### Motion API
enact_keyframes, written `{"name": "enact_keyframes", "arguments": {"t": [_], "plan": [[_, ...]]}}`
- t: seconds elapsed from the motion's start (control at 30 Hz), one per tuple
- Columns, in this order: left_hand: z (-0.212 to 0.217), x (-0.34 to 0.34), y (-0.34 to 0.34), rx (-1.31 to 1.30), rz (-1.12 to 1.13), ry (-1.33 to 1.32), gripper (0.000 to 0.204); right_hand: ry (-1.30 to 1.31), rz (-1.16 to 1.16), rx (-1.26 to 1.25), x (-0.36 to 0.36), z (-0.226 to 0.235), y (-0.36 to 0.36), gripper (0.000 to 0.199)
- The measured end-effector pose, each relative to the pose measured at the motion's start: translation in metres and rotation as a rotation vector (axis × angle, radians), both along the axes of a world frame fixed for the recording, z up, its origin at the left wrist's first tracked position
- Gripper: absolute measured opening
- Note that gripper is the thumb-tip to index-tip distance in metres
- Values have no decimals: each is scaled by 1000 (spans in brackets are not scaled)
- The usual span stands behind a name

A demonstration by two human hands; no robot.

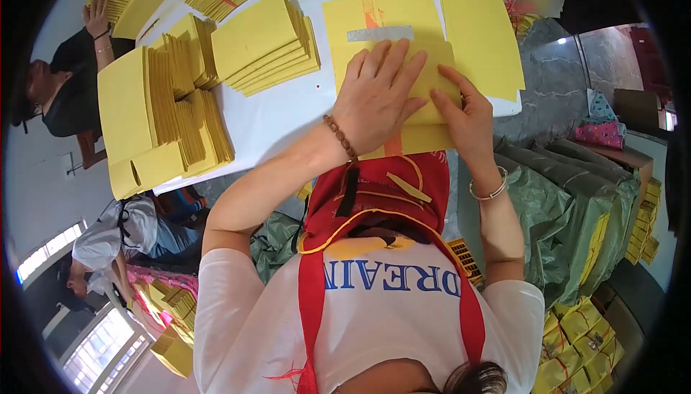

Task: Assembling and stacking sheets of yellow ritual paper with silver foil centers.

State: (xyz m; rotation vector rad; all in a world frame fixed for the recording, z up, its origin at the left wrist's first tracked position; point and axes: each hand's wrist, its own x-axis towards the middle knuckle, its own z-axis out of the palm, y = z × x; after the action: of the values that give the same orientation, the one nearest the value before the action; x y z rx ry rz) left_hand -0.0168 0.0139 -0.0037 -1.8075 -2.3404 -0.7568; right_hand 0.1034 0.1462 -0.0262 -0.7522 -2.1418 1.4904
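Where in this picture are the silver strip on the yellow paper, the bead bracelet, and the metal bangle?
silver strip [380,33]: head view, middle of the grey band on the yellow sheet.
bead bracelet [340,137]: head view, brown beads across the left wrist.
metal bangle [489,193]: head view, silver loop round the right wrist.

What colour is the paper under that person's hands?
Yellow. The paper has a small grey strip near its top, seen in the head view, the only one.

Both hands on folded sheet [403,63], paper stacks [266,41] to its left
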Motion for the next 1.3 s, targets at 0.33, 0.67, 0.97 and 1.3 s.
{"name": "enact_keyframes", "arguments": {"t": [0.33,0.67,0.97,1.3], "plan": [[-19,1,2,-116,28,78,57,-162,12,421,21,24,-9,40],[-8,-1,-18,71,-172,-98,51,-142,255,778,44,-4,-31,36],[-7,12,-14,-95,-149,537,48,-8,329,261,45,8,-16,33],[38,-51,-51,293,58,-101,50,211,-1,93,46,6,-16,38]]}}
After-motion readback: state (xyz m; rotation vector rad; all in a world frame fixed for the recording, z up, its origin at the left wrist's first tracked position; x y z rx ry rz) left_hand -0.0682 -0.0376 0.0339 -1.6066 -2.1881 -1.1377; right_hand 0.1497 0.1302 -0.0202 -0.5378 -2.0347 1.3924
